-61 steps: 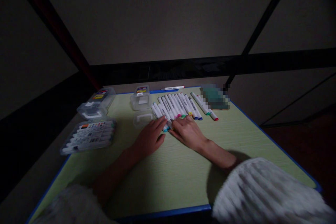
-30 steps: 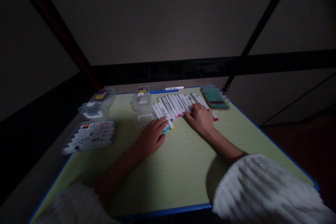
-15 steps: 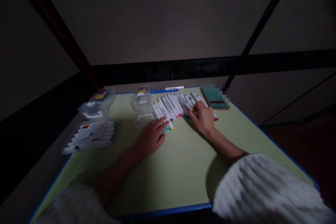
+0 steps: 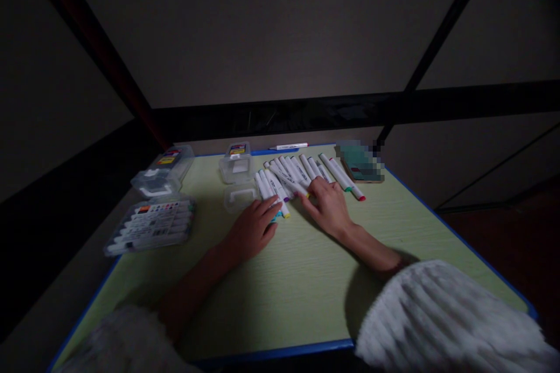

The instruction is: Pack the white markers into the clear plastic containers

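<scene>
A row of white markers with coloured caps lies on the green table. My left hand rests flat with fingers stretched out, its fingertips on the near ends of the leftmost markers. My right hand is curled at the middle of the row. Its fingertips pinch the near end of a yellow-tipped marker that lies slantwise across the others. Two more markers lie apart to the right of that hand.
A small clear box and its lid sit left of the row. Two clear marker cases lie at the left edge. A single pen and a blurred green object are at the far edge.
My right hand slid right along the row to the far markers, curled its fingers there, then came back left with one marker now lying slantwise. My left hand stayed put.
</scene>
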A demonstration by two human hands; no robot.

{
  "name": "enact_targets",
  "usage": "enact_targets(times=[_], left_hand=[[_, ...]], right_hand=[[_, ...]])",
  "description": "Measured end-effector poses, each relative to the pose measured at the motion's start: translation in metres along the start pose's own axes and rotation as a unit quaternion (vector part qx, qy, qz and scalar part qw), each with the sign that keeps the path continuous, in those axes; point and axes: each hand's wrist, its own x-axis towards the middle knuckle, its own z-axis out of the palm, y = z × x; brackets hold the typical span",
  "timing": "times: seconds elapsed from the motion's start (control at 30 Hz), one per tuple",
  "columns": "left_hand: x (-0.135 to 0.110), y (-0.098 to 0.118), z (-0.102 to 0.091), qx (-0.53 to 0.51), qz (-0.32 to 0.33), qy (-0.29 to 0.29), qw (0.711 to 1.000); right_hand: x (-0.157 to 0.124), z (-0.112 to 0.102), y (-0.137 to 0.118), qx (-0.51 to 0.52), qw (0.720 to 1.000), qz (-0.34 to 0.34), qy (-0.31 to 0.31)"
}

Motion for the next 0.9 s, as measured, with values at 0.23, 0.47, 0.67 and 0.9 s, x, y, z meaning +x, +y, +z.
enact_targets(times=[0.23,0.47,0.67,0.9], left_hand=[[0.0012,0.0018,-0.0018,0.005,-0.001,-0.003,1.0],[0.0015,0.001,-0.0013,0.005,0.001,0.0,1.0],[0.0008,0.0003,-0.0012,0.003,0.002,-0.003,1.0],[0.0005,-0.0001,-0.0014,0.005,0.004,-0.003,1.0]], right_hand=[[0.0001,0.0029,0.0003,0.016,1.0,0.003,-0.007],[-0.0011,0.0053,-0.0006,0.074,0.997,0.029,-0.019],[-0.0018,0.0084,0.002,0.124,0.992,-0.007,0.009],[0.0014,0.0051,0.0027,0.22,0.971,-0.089,-0.013]])
